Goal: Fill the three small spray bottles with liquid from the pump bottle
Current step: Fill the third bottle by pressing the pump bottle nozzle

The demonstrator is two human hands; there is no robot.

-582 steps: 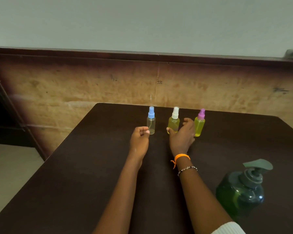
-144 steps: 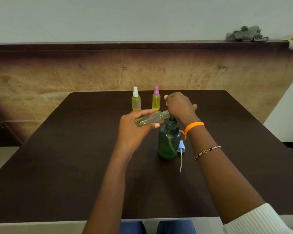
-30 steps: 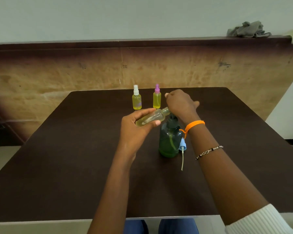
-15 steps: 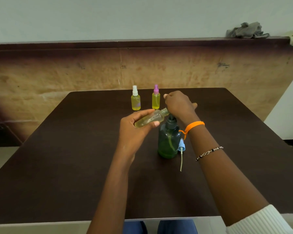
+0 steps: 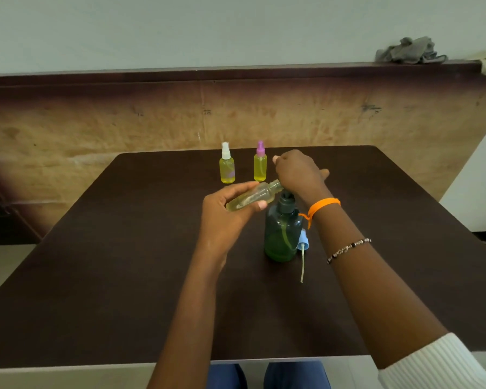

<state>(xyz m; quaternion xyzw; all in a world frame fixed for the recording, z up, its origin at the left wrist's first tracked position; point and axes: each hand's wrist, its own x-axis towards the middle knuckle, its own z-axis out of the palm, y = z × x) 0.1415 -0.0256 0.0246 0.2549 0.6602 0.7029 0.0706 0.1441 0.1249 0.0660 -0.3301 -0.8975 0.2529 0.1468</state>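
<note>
The small clear plastic spray bottle [image 5: 253, 197], uncapped and partly filled with yellowish liquid, is lying almost on its side, its long axis running from the left hand [image 5: 225, 217] gripping its body up-right to its open neck, which is meeting the spout of the dark green pump bottle [image 5: 281, 234]. The right hand [image 5: 298, 172] is pressing down, closed over the pump head, directly above that junction on the dark brown surface [image 5: 124, 276].

We see broad bare counter [image 5: 110, 276] on the left and right sides. The pump bottle [image 5: 281, 237] stands mid-counter, with the blue cap [image 5: 303, 244] and its tube lying just right of it. Two capped bottles [image 5: 227, 167] stand near the far edge, a narrow gap between them.
</note>
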